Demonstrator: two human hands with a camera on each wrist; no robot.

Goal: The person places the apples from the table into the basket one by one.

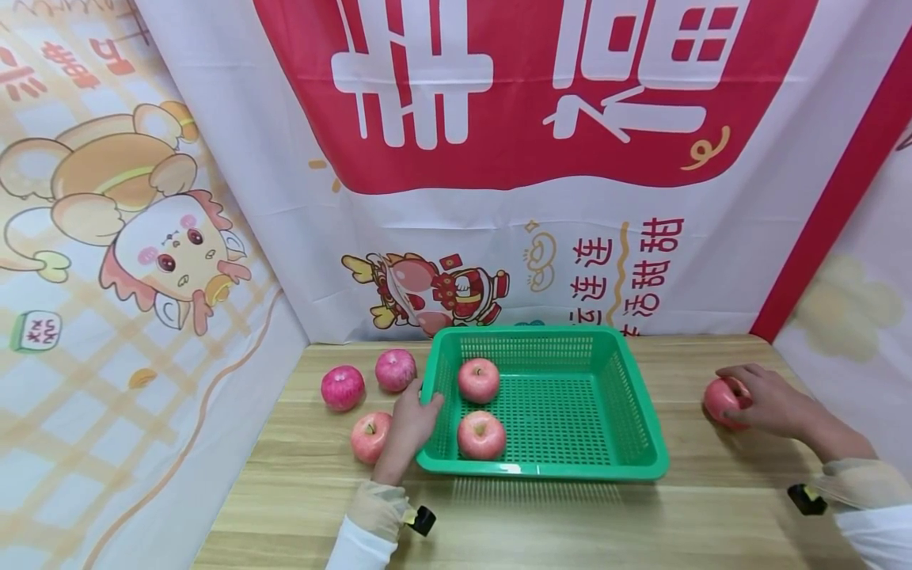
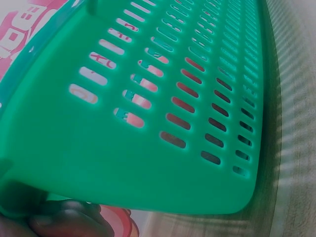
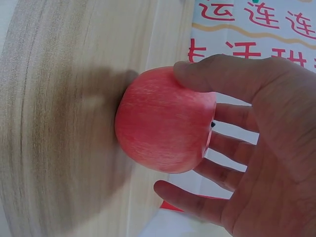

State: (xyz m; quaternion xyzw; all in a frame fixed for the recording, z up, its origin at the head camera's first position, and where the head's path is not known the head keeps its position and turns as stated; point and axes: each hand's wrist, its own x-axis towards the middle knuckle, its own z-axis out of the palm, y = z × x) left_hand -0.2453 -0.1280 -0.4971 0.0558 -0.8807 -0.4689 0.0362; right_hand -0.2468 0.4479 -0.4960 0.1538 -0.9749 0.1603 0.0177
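Note:
My left hand [image 1: 416, 419] grips the left rim of a green plastic basket [image 1: 541, 470], with its fingers curled at the edge in the left wrist view. Two pink-red apples, one farther back [image 1: 478, 380] and one nearer [image 1: 481, 435], sit in the left part of the basket. Over at the right of the table, my right hand [image 1: 773, 402] holds a red apple [image 3: 165, 121]. Thumb and fingers spread around its stem end, and the apple is right at the wooden surface. Part of this apple is hidden by the hand in the head view.
Left of the basket, a pink-red apple [image 1: 370, 438] lies beside my left wrist. Two darker pink round fruits, one at the left [image 1: 343, 388] and one behind [image 1: 395, 370], lie farther back on the wooden table [image 1: 570, 526]. Printed cloth [image 1: 285, 198] walls the table's back and sides.

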